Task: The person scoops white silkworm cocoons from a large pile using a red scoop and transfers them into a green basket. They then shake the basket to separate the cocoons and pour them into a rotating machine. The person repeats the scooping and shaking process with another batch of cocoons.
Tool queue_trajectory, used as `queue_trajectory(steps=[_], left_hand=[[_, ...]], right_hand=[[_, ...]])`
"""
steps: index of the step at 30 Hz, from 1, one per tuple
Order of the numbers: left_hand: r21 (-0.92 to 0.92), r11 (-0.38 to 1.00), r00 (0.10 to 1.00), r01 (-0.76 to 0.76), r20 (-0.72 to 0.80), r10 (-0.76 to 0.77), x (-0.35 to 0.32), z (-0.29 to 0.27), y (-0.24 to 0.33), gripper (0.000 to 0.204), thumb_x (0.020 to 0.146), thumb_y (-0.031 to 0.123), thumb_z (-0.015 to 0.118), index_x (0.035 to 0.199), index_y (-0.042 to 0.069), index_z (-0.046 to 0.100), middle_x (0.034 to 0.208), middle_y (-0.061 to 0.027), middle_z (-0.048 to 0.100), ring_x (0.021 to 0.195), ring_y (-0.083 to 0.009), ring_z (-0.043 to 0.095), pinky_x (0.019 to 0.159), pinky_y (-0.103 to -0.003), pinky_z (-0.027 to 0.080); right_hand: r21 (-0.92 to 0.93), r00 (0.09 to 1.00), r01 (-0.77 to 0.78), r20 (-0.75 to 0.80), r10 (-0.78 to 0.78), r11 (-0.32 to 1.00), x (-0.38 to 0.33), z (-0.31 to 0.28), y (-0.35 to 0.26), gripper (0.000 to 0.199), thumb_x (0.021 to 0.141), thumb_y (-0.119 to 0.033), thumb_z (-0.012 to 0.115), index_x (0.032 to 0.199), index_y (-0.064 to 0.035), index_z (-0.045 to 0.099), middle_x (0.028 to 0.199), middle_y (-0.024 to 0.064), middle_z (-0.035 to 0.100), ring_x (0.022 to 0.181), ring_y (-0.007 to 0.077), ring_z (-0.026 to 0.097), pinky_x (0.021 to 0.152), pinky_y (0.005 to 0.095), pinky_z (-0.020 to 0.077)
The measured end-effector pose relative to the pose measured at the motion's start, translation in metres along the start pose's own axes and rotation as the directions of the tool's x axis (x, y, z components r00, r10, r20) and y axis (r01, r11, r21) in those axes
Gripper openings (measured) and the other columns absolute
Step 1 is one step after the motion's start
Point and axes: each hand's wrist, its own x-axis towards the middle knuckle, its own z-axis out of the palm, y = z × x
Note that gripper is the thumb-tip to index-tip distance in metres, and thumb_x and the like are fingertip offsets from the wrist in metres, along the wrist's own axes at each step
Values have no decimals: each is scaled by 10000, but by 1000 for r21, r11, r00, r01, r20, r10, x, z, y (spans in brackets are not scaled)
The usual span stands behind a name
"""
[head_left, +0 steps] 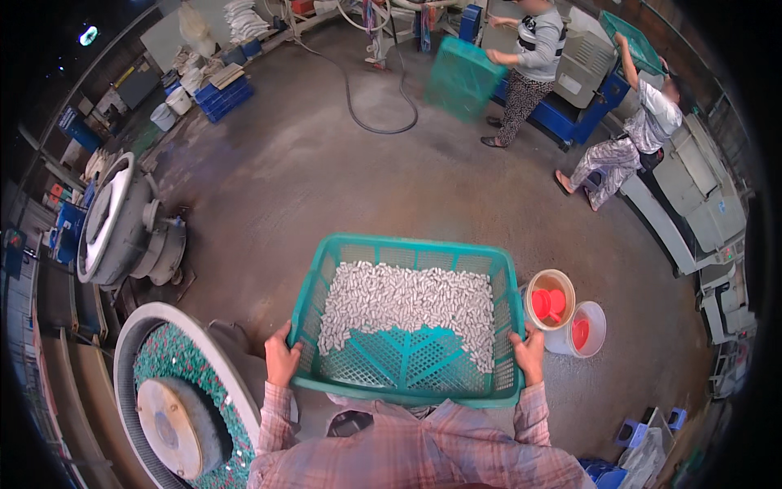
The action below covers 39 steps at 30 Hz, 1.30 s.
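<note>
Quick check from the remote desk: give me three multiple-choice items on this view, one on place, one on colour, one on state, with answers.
1. Where do the small white pieces lie in the teal basket?
A far part
B near edge
C outside

2. What colour are the scoops in the two buckets?
A blue
B red
C yellow

3. How is the basket held?
A one hand
B on floor
C both hands

Answers: 1 A, bare mesh shows near the person. 2 B, both look red. 3 C, left hand and right hand grip opposite rims.
</note>
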Motion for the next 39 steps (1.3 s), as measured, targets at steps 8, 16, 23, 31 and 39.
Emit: queue_trajectory(steps=[8, 16, 23, 31, 39], left_hand=[[-45, 985, 979, 168, -108, -172, 160, 30, -7, 523, 656, 15, 683, 1170, -49, 614, 928, -272, 670, 814, -330, 676, 776, -370, 510], [-126, 967, 967, 223, -100, -236, 152, 58, 15, 515, 670, -56, 649, 1183, -72, 597, 922, -247, 686, 824, -264, 685, 761, -356, 518], [-36, 982, 983, 184, 20, -183, 290, 67, 66, 524, 658, -35, 642, 1177, -88, 588, 946, -287, 670, 827, -316, 691, 762, -367, 519], [45, 997, 980, 65, 187, -72, 438, 112, 117, 530, 652, -28, 651, 1171, -106, 584, 987, -285, 668, 925, -324, 682, 843, -365, 507], [50, 990, 982, 135, 128, -140, 536, 148, 158, 514, 645, -3, 681, 1139, -122, 601, 945, -311, 659, 864, -365, 683, 810, -395, 520]], right_hand=[[-160, 982, 186, 71, -177, 969, 232, 63, -120, 249, 699, -137, 626, 884, 28, 639, 665, 196, 593, 612, 297, 602, 619, 406, 463], [-175, 969, 199, 179, -168, 964, 288, 52, -117, 252, 699, -171, 630, 863, 21, 624, 656, 226, 574, 634, 391, 597, 617, 438, 460], [-47, 999, -3, 46, 5, 999, 347, 55, -104, 278, 687, -141, 627, 904, 33, 641, 667, 224, 590, 618, 301, 613, 611, 398, 470], [-202, 990, -138, -38, 133, 970, 441, 53, -81, 311, 663, -162, 651, 905, 33, 656, 745, 229, 643, 711, 371, 640, 690, 438, 491], [-243, 991, -130, 11, 136, 961, 569, 33, -134, 345, 675, -197, 639, 947, 16, 655, 795, 256, 645, 822, 424, 633, 761, 482, 488]])
